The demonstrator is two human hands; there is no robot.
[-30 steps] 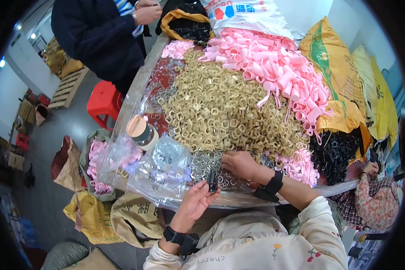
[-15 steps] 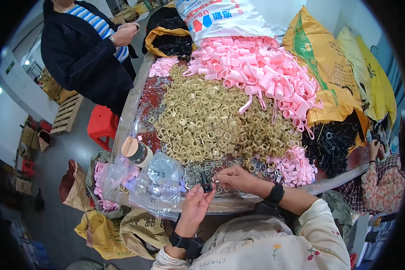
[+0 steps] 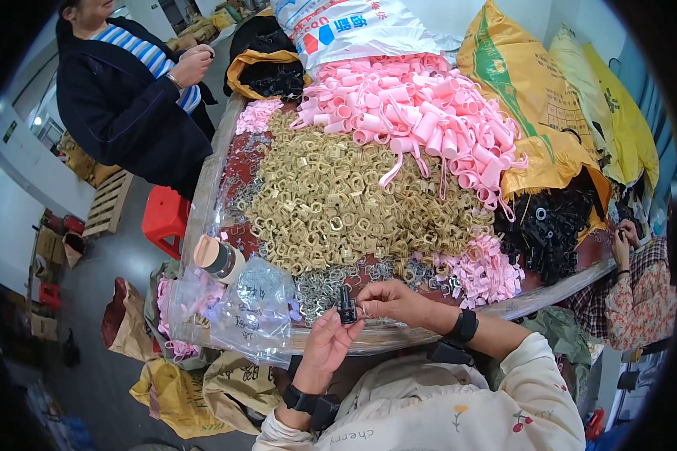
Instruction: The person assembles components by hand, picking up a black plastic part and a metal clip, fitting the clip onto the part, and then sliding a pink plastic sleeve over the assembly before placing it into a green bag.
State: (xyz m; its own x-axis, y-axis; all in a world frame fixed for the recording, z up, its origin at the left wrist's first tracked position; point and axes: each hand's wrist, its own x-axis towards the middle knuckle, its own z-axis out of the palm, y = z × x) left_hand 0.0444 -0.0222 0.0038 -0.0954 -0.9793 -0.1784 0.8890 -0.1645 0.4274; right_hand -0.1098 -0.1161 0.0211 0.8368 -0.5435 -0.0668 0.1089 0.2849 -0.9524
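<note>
Near the table's front edge, my left hand is closed round the lower end of a small black ribbed plastic part, which stands upright. My right hand pinches close against the part's right side; whatever lies between its fingertips is too small to name. Just beyond my hands lie loose silvery metal clips. Past them spreads a broad heap of gold-coloured, ring-like pieces. Small pink pieces are piled to the right of my right hand.
A clear plastic bag and a lidded jar stand at the left. Pink looped tubes cover the back. Black parts spill from a yellow sack. One person stands far left; another's sleeve shows at right.
The view has shifted slightly, so the table's contents sit a little further left. My hands keep the black part between them, and it now appears more upright and more exposed.
</note>
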